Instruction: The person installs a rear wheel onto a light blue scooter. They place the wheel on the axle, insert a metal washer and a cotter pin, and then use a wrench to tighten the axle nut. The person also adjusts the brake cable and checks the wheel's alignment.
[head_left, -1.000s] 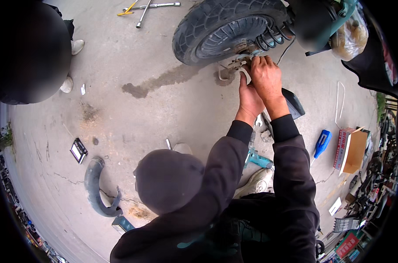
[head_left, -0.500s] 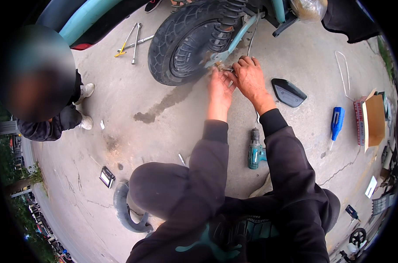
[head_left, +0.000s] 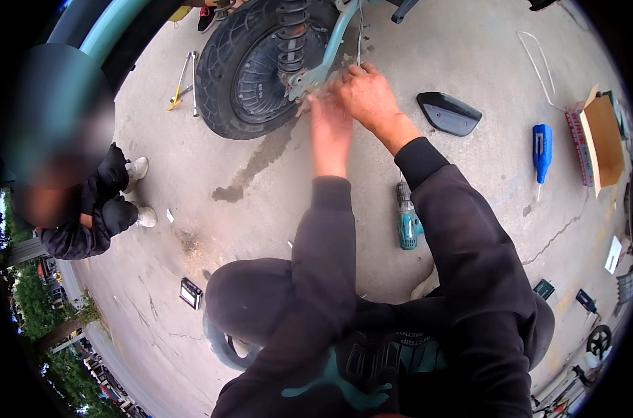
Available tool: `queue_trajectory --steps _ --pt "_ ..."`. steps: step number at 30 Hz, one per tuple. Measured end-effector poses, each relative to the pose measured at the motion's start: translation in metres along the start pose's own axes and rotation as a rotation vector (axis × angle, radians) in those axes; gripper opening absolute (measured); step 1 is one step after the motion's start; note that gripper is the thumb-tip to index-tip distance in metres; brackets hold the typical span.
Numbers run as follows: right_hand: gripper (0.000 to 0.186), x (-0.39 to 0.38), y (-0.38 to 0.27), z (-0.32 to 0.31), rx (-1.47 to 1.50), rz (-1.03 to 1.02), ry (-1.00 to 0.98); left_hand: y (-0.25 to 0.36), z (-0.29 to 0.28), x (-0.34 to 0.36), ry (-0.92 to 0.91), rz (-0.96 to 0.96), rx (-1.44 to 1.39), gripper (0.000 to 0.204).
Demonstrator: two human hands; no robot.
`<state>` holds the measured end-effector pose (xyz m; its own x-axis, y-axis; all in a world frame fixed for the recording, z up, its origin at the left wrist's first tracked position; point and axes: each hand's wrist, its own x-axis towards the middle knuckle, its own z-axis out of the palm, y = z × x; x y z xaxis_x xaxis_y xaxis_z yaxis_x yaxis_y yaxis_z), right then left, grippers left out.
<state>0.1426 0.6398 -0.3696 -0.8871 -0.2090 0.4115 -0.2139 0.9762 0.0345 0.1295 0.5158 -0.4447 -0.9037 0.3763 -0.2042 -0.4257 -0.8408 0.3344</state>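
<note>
Wheel [head_left: 261,87] stood upright, top cut off by the upper edge; coil spring [head_left: 292,42] hid part of its hub. Left hand [head_left: 330,129], at the wheel's lower right, badly motion-blurred: could not tell how far its fingers were open or whether they had hold of anything. Right hand [head_left: 367,97] just beside it, back up, fingers curled in by the lower end of the teal bar [head_left: 337,38] right of the wheel; fingertips hidden, grip could not be told. Person [head_left: 111,202] well left of the wheel, upper part smeared out.

Against half a second earlier: wheel sat further left in view, more of its top lost. Left hand, sharper then, had smeared. Drill [head_left: 407,223], lower right of the wheel, and black panel [head_left: 449,115], right of it, showed higher up. Small dark box [head_left: 543,289], far lower right of the wheel, had come into sight.
</note>
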Motion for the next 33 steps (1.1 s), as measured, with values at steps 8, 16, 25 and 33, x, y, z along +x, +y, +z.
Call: queue_trajectory --steps 8,16,25,33 --pt "0.012 -0.007 -0.012 -0.016 0.052 0.019 -0.168 0.003 0.013 -0.008 0.13 0.004 0.156 0.063" --pt "0.018 0.007 0.016 -0.005 0.081 -0.078 -0.117 -0.007 0.023 -0.006 0.241 0.088 0.19 0.068" --pt "0.03 -0.026 -0.008 0.011 0.529 0.761 0.437 0.016 0.05 -0.041 0.504 0.149 0.745 0.053" --pt "0.062 0.006 -0.07 0.019 1.686 1.295 -0.083 0.135 0.141 -0.08 0.34 0.587 2.189 0.037"
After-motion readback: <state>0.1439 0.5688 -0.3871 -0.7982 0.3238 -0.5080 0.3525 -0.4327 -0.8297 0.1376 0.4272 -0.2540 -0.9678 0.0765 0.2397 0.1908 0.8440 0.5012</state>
